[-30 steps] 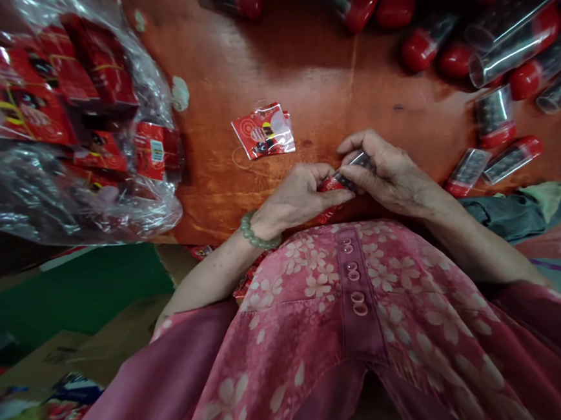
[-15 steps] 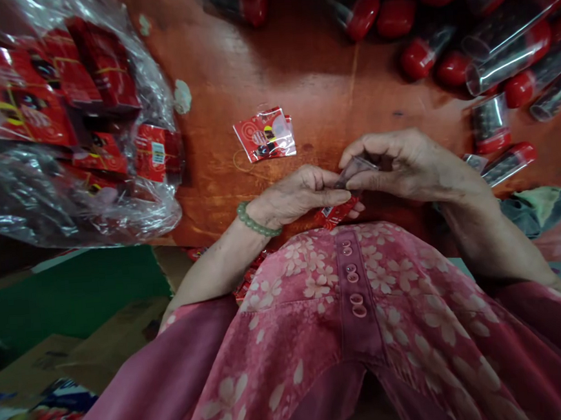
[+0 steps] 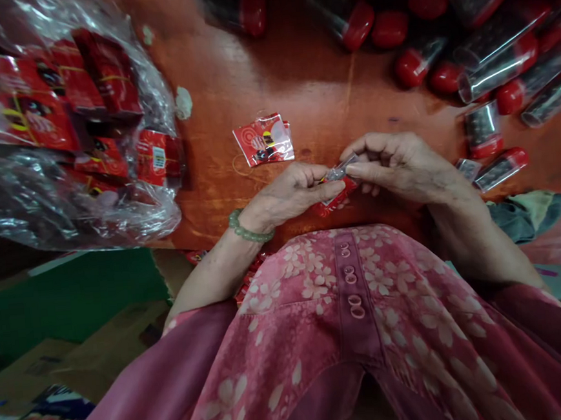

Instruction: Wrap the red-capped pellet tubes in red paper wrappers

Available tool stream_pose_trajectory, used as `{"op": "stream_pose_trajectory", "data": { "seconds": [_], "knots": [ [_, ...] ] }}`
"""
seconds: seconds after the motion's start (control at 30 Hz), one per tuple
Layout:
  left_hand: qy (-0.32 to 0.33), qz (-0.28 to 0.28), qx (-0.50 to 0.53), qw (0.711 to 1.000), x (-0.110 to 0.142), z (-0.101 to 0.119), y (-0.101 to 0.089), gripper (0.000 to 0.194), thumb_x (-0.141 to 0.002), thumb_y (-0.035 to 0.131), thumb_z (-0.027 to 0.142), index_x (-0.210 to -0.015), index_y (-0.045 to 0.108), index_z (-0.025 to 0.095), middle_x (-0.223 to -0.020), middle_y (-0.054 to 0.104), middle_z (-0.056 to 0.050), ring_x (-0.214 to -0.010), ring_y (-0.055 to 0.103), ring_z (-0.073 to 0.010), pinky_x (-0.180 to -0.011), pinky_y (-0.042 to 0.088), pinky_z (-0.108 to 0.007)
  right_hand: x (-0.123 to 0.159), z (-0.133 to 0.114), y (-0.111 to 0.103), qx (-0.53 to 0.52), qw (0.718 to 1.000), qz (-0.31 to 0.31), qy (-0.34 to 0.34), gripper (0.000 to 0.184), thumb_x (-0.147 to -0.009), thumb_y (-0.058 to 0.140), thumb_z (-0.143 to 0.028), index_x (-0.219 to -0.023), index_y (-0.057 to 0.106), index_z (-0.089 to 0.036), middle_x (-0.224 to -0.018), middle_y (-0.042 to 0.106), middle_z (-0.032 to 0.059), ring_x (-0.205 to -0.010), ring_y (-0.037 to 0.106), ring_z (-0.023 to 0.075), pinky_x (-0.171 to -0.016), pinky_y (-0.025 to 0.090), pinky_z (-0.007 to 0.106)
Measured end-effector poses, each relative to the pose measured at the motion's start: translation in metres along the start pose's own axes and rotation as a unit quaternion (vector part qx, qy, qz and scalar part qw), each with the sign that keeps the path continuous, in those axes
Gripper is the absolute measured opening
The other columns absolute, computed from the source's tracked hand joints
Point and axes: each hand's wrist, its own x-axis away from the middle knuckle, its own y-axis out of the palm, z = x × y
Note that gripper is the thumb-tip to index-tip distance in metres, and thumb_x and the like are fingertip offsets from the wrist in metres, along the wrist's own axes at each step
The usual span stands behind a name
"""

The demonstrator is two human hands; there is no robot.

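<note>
Near the table edge, in front of my chest, my left hand [image 3: 296,192] pinches a red printed card [image 3: 338,199] between thumb and fingers. A small clear plastic bag [image 3: 342,167] lies against the card, its lower part under my left thumb. Thumb and forefinger of my right hand [image 3: 398,162] are closed on the bag's right end. What the bag holds is too small to make out. Beyond my left hand, a few red printed cards [image 3: 263,140] lie in a small stack on the table, beside a thin rubber band [image 3: 242,168].
A large clear plastic bag [image 3: 159,210] at the left holds several banded bundles of red cards [image 3: 43,122]. Several clear tubes with red caps [image 3: 505,166] lie at the right and far right of the wooden table [image 3: 211,196]. A greenish cloth [image 3: 526,216] rests by my right forearm.
My right hand has brought the clear bag down against the red card, and more of the card shows between my hands. The view has shifted slightly.
</note>
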Motion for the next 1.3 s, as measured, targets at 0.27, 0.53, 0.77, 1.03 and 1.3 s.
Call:
{"op": "stream_pose_trajectory", "data": {
  "seconds": [0.27, 0.53, 0.77, 1.03, 1.3],
  "knots": [
    [-0.044, -0.085, 0.069, 0.993, -0.004, -0.009, -0.002, 0.053, -0.076, 0.079, 0.062, -0.087, 0.076, 0.010, -0.081, 0.078, -0.009, -0.073, 0.073, -0.0164, -0.071, 0.057, -0.026, 0.010, -0.002, -0.002, -0.006, 1.000, -0.028, 0.000, 0.021, -0.091, 0.067, -0.031, -0.107, 0.071, -0.020, -0.077, 0.068, -0.0033, -0.060, 0.061, 0.0093, -0.059, 0.053, 0.022],
    [0.099, 0.126, 0.187, 0.969, 0.003, -0.018, -0.012, 0.050, -0.082, 0.075, 0.059, -0.108, 0.072, 0.017, -0.103, 0.076, -0.006, -0.099, 0.074, -0.0206, -0.092, 0.059, -0.035, 0.006, 0.006, 0.010, -0.188, 0.976, 0.107, -0.008, 0.034, -0.076, 0.087, -0.040, -0.095, 0.069, -0.019, -0.070, 0.072, -0.0028, -0.057, 0.067, 0.0097, -0.056, 0.056, 0.020],
    [0.203, 0.170, 0.266, 0.927, -0.006, -0.029, 0.013, 0.048, -0.066, 0.091, 0.047, -0.099, 0.073, 0.017, -0.103, 0.076, -0.006, -0.089, 0.070, -0.0153, -0.085, 0.058, -0.028, -0.010, 0.014, 0.038, -0.313, 0.942, 0.117, -0.019, 0.042, -0.071, 0.091, -0.038, -0.101, 0.066, -0.023, -0.084, 0.079, -0.0024, -0.069, 0.076, 0.0108, -0.069, 0.063, 0.020],
    [0.199, 0.219, 0.258, 0.920, -0.017, -0.031, 0.024, 0.046, -0.072, 0.085, 0.053, -0.094, 0.075, 0.013, -0.094, 0.079, -0.008, -0.064, 0.062, -0.0075, -0.060, 0.052, -0.019, -0.019, 0.020, 0.054, -0.234, 0.958, 0.146, -0.082, 0.037, -0.074, 0.088, -0.043, -0.094, 0.062, -0.024, -0.078, 0.077, -0.0045, -0.059, 0.072, 0.0100, -0.066, 0.064, 0.024],
    [0.230, 0.185, 0.211, 0.932, -0.010, -0.028, 0.025, 0.042, -0.074, 0.085, 0.047, -0.100, 0.078, 0.015, -0.099, 0.079, -0.007, -0.087, 0.069, -0.0146, -0.087, 0.055, -0.027, -0.012, 0.025, 0.045, -0.128, 0.959, 0.190, -0.164, 0.033, -0.067, 0.092, -0.039, -0.084, 0.068, -0.024, -0.075, 0.077, -0.0043, -0.061, 0.072, 0.0119, -0.061, 0.060, 0.023]
  ]
}}
